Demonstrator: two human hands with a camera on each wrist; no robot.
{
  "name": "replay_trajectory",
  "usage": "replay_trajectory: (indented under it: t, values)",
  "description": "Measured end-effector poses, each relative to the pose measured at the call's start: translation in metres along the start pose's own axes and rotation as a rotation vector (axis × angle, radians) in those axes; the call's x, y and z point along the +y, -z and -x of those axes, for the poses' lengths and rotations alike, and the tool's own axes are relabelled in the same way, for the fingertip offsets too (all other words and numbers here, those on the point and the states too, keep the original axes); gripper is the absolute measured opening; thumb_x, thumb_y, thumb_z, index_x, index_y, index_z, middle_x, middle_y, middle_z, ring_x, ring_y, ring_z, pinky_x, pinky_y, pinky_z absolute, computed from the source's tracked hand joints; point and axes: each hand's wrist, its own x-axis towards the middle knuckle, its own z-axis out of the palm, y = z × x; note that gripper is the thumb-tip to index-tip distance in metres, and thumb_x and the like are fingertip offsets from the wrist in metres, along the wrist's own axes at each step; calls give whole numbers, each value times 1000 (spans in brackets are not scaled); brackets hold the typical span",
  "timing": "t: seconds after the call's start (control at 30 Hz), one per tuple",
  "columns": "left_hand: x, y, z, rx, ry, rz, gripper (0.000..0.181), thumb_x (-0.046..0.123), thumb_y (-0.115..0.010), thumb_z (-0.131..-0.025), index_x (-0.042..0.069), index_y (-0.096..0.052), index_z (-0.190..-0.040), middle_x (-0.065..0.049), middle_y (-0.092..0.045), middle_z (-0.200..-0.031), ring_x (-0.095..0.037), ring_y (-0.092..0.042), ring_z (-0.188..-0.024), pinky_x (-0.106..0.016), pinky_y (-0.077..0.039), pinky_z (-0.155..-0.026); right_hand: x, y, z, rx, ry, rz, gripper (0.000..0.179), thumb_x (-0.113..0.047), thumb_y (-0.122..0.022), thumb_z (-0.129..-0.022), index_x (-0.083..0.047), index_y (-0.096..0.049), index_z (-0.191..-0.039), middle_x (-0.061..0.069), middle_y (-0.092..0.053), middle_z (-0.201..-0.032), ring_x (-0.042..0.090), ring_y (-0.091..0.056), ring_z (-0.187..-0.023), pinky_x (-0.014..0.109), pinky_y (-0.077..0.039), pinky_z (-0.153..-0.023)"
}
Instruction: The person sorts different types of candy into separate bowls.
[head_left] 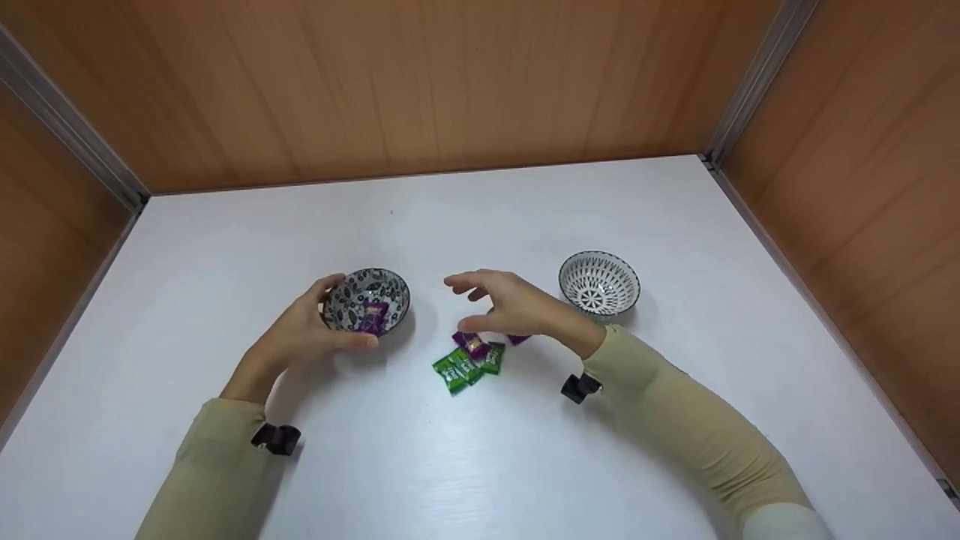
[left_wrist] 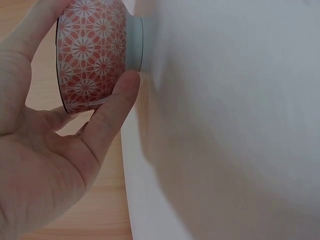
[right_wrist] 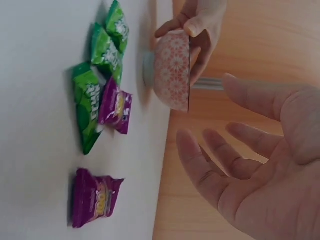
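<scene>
My left hand holds a small bowl by its side, fingers behind and thumb along the near side. Inside, the bowl has a dark floral pattern, and a purple candy packet lies in it. Its outside is red with white flowers, above a pale foot. My right hand hovers over the loose candies, fingers spread and loosely bent, with nothing in them. Under it lie several green candy packets and a purple packet against them. Another purple packet sits apart, mostly hidden by the hand in the head view.
A second bowl, white with dark marks inside, stands to the right beyond my right wrist. Wooden panels rise behind and at both sides of the white table.
</scene>
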Motion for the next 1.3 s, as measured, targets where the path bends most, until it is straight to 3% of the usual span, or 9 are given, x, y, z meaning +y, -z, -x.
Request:
replay_trajectory:
  t: [0.17, 0.4, 0.63, 0.8, 1.07, 1.3]
  values:
    - [1, 2, 3, -1, -9, 3, 128, 43, -95, -68, 7, -16, -161, -28, -28, -158, -45, -30, -144, -61, -24, -117, 9, 3, 14, -10, -74, 64, 67, -17, -75, -94, -4, -44, -152, 19, -49, -150, 37, -53, -130, 42, -53, -98]
    - [0, 2, 2, 2, 6, 8, 128, 44, -95, -67, 8, -17, -161, -26, -29, -159, -43, -30, -145, -60, -24, -118, 23, 3, 28, 12, -132, 163, 77, -22, -78, -91, -4, -39, -155, 15, -43, -155, 34, -41, -141, 46, -34, -116]
    - [-2, 1, 2, 1, 6, 12, 127, 41, -96, -68, 8, -17, -162, -27, -30, -157, -43, -32, -144, -60, -25, -118, 35, 0, 35, 9, -221, 170, 93, -26, -83, -86, -5, -30, -159, 21, -41, -155, 36, -39, -142, 48, -31, -118]
    - [-2, 3, 2, 5, 4, 10, 127, 42, -96, -68, 8, -17, -161, -27, -30, -158, -43, -32, -144, -59, -25, -118, 38, 0, 33, 17, -264, 178, 94, -19, -84, -84, -5, -29, -159, 22, -43, -153, 37, -37, -143, 48, -28, -119]
    - [-2, 4, 1, -4, 4, 16, 126, 40, -95, -69, 8, -16, -162, -26, -27, -160, -43, -29, -146, -59, -23, -119, 45, -4, 26, 34, -280, 141, 87, -6, -81, -84, -2, -33, -157, 21, -51, -145, 35, -49, -132, 45, -37, -115]
    - [-8, 8, 8, 8, 5, 13, 127, 42, -95, -68, 9, -16, -162, -28, -28, -159, -45, -29, -145, -61, -23, -118, 42, -11, 15, 25, -259, 195, 82, -5, -80, -84, -3, -39, -154, 19, -54, -141, 32, -52, -127, 44, -39, -113]
